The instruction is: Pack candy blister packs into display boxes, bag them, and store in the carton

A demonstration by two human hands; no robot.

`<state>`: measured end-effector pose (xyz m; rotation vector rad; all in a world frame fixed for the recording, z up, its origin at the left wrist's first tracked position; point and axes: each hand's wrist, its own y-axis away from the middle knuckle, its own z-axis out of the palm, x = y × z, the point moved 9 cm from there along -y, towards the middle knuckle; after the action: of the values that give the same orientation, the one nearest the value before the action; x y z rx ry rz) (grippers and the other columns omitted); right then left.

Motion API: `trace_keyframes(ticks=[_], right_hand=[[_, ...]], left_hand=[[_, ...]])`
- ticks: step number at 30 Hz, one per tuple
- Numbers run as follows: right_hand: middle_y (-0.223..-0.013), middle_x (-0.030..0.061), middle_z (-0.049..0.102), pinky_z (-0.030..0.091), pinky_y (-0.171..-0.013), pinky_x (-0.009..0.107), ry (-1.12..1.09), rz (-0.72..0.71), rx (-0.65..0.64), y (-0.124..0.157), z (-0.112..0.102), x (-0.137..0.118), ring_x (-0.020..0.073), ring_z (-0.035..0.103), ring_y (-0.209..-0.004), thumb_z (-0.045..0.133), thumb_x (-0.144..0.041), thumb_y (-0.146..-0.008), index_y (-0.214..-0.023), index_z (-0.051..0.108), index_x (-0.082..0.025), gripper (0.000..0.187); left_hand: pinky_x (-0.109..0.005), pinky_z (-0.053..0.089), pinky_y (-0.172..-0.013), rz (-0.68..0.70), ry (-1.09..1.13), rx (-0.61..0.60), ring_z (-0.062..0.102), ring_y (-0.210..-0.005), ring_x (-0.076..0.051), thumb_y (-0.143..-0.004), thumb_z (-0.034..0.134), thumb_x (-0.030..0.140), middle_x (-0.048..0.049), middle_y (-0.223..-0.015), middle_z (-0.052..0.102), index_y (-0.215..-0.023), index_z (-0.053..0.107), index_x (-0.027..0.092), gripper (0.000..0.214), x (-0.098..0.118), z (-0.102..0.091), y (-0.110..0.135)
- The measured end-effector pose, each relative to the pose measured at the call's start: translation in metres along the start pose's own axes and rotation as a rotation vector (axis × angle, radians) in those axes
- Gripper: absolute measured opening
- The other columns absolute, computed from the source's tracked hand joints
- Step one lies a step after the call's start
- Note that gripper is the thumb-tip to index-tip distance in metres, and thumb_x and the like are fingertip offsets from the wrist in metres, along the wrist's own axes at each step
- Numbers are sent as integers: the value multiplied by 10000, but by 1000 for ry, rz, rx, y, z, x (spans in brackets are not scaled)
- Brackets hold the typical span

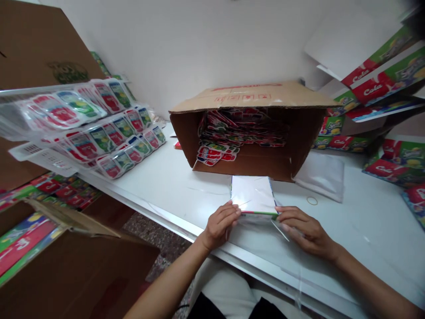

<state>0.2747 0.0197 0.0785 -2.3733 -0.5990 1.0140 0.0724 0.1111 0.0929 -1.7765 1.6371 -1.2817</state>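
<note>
A flat carton (253, 195) with a white upper face and coloured edges lies on the table in front of me. Clear plastic (265, 226) shines over it and trails off its near side. My left hand (222, 223) grips the carton's near left corner, fingers closed along the edge. At the near right corner my right hand (306, 230) has its fingers closed on the carton's edge and the plastic there, with a pale flap sticking out below. The thumbs and the carton's underside are mostly hidden.
Behind the carton, an open cardboard box (244, 170) on its side holds stacked drink-shaped cards (239, 128). Plastic strips of similar packs (109, 137) stand left. A rubber band (312, 200), clear bags (323, 175) and printed Cola cartons (385, 170) lie right. Another cardboard box (76, 261) stands lower left.
</note>
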Motion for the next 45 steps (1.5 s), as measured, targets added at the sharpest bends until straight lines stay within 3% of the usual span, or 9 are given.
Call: trace_keyframes(ticks=[3, 10, 16, 21, 26, 31, 37, 42, 45], right_hand=[[-924, 83, 682, 546, -888, 392, -92, 170, 114, 1, -4, 11, 258, 613, -1089, 517, -154, -909, -884, 694, -212, 188], [-863, 76, 666, 525, -851, 327, -289, 441, 268, 11, 0, 35, 253, 622, -1047, 527, -300, -921, -691, 707, -213, 304], [-767, 66, 640, 496, -737, 304, -383, 672, 426, 34, 9, 60, 220, 615, -823, 562, -403, -884, -571, 621, -199, 378], [-671, 39, 592, 461, -681, 278, -414, 761, 399, 37, 16, 65, 190, 564, -712, 573, -465, -860, -531, 569, -200, 423], [-595, 21, 543, 439, -634, 263, -479, 875, 403, 38, 19, 70, 175, 543, -651, 607, -533, -813, -500, 544, -202, 460], [-572, 23, 539, 402, -609, 270, -462, 907, 322, 37, 26, 71, 165, 504, -603, 581, -591, -807, -483, 501, -193, 520], [-528, 12, 515, 381, -582, 268, -498, 962, 354, 39, 33, 73, 140, 466, -541, 589, -620, -786, -442, 476, -188, 563], [-464, -18, 443, 320, -509, 261, -379, 1030, 349, 43, 39, 78, 123, 395, -476, 534, -622, -783, -460, 449, -204, 535], [-437, -36, 391, 284, -489, 257, -293, 1041, 337, 41, 37, 80, 120, 362, -459, 521, -585, -770, -469, 407, -223, 485]], left_hand=[[-466, 537, -953, -133, -2, 127, 658, -1054, -215, -911, 461, 87, -103, -1070, 716, -1257, 575, 204, 382, -5, -3, -1], [-394, 559, -872, -459, -94, 403, 667, -964, -209, -913, 526, 147, -72, -973, 720, -1076, 664, 225, 228, -15, -6, 12], [-291, 550, -704, -713, -17, 626, 589, -708, -96, -874, 626, 195, -83, -1189, 559, -986, 715, 227, 146, -20, -3, 25], [-273, 544, -697, -836, 103, 786, 561, -818, -124, -786, 723, 258, -95, -1270, 478, -809, 721, 184, 78, -27, -8, 26], [-282, 519, -761, -1070, 109, 707, 604, -920, -175, -787, 693, 298, -99, -1202, 557, -750, 700, 165, 138, -34, -4, 29], [-283, 471, -795, -1189, 211, 655, 620, -844, -183, -800, 655, 346, -53, -868, 688, -782, 661, 158, 189, -45, 3, 38], [-220, 384, -604, -1253, 330, 614, 459, -578, -104, -746, 668, 517, 44, -570, 517, -618, 587, 150, 397, -62, 9, 49], [-203, 305, -503, -1299, 343, 539, 327, -486, -72, -727, 647, 575, 81, -500, 345, -533, 431, 183, 488, -70, 15, 56], [-197, 297, -476, -1332, 308, 511, 315, -455, -69, -742, 644, 525, 90, -497, 327, -559, 407, 198, 443, -75, 17, 63]])
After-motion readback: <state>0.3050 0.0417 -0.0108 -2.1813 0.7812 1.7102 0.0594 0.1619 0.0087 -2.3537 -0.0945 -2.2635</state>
